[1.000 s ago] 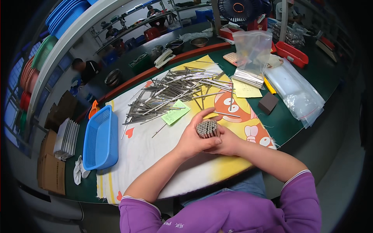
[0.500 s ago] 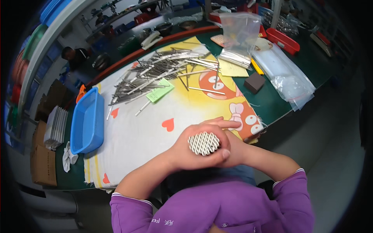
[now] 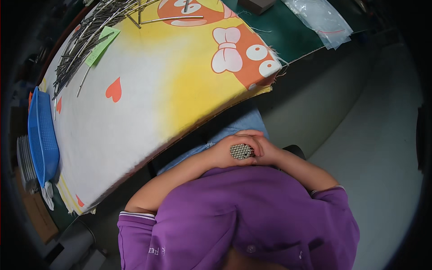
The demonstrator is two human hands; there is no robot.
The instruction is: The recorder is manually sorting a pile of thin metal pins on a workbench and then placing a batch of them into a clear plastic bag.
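A tight bundle of thin metal tubes [image 3: 241,151] points its round ends upward, close against my body above my lap. My left hand [image 3: 222,152] is wrapped round the bundle, its thumb on the near side. Pressed against it from the right, my right hand [image 3: 267,152] closes about the same bundle, most of its fingers hidden behind the left hand. Many loose metal tubes [image 3: 85,42] lie in a heap on the cloth-covered table at the upper left. A green paper slip [image 3: 101,46] rests among them.
The printed cloth [image 3: 144,85] covers the table up to its near edge, in front of my hands. A blue plastic basket [image 3: 43,135] stands at the left, beside a white crumpled cloth [image 3: 47,195]. At the top are a dark block [image 3: 256,4] and clear plastic bags [image 3: 320,20].
My view has tipped down and toward the right. My hands have drawn the bundle back from the table's edge toward my body, both still clasped around it.
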